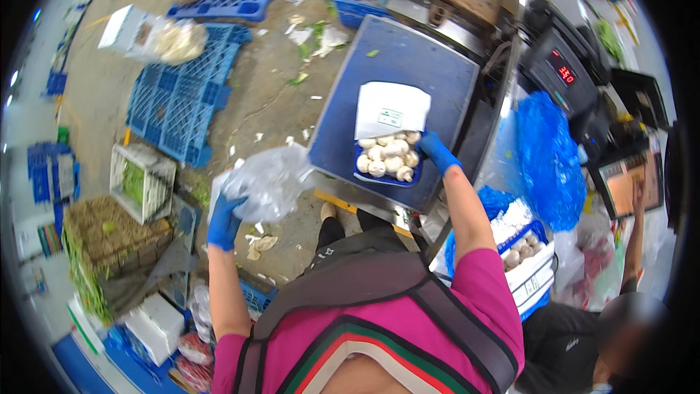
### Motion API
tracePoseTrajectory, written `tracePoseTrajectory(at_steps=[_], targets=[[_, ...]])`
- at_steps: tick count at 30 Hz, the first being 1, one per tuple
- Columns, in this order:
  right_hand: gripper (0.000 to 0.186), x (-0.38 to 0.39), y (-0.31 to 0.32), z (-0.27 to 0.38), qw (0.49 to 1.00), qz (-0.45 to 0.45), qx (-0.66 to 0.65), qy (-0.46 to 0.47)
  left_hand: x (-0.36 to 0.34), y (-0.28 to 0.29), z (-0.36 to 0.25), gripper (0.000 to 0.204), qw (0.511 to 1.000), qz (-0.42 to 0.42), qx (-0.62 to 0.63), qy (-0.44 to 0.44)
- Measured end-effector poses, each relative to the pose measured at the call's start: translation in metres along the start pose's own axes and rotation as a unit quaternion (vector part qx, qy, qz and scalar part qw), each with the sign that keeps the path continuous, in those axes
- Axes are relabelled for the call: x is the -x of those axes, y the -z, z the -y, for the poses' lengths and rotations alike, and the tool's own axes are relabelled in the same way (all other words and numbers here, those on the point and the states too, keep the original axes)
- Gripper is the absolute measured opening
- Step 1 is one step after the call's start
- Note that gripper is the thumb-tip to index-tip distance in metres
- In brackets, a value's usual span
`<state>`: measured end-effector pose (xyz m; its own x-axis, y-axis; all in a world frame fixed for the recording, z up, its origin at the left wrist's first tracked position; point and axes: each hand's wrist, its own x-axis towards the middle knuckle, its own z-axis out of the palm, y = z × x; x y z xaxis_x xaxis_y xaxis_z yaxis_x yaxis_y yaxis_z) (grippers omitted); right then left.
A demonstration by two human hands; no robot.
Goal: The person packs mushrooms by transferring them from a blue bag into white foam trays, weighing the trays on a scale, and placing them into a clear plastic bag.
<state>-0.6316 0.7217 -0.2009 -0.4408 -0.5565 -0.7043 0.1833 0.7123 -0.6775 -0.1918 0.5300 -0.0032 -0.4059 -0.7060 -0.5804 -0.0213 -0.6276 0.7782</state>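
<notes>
A blue tray (387, 164) of white mushrooms sits on the blue scale platform (394, 80), a white paper with a small green label (391, 109) over its far half. The gloved right hand (436, 150) grips the tray's edge; the gloved left hand (223, 220) clutches a crinkled clear plastic bag (268, 181)

Bare blue scale platform (394, 66) above mushroom tray (388, 160), scale display (560, 67) blocking right, open floor (270, 95) left.
</notes>
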Motion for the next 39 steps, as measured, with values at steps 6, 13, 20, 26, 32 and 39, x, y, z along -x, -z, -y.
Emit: tracePoseTrajectory(at_steps=[6, 13, 20, 26, 32, 39], targets=[[0.014, 0.069, -0.036, -0.004, 0.997, -0.059, -0.009, 0.045, -0.041, 0.007, -0.023, 0.025, 0.981, -0.007, -0.191, -0.035], [0.026, 0.157, -0.107, 0.041, 0.983, 0.106, 0.089, 0.119, -0.091, -0.055, -0.037, 0.023, 0.954, 0.058, -0.256, -0.144], [0.034, 0.155, -0.21, 0.045, 0.976, 0.148, 0.038, 0.155, -0.004, -0.076, -0.069, 0.04, 0.71, 0.144, -0.656, -0.211], [0.027, 0.17, -0.234, 0.035, 0.986, 0.07, -0.074, 0.128, 0.015, 0.041, -0.076, 0.038, 0.498, -0.005, -0.793, -0.351], [0.023, 0.207, -0.226, 0.05, 0.979, 0.018, -0.189, 0.071, -0.019, 0.103, -0.006, 0.028, 0.649, 0.064, -0.715, -0.252], [0.026, 0.22, -0.224, 0.03, 0.976, -0.028, -0.171, 0.13, -0.019, 0.079, 0.022, 0.013, 0.718, 0.032, -0.418, -0.556]])
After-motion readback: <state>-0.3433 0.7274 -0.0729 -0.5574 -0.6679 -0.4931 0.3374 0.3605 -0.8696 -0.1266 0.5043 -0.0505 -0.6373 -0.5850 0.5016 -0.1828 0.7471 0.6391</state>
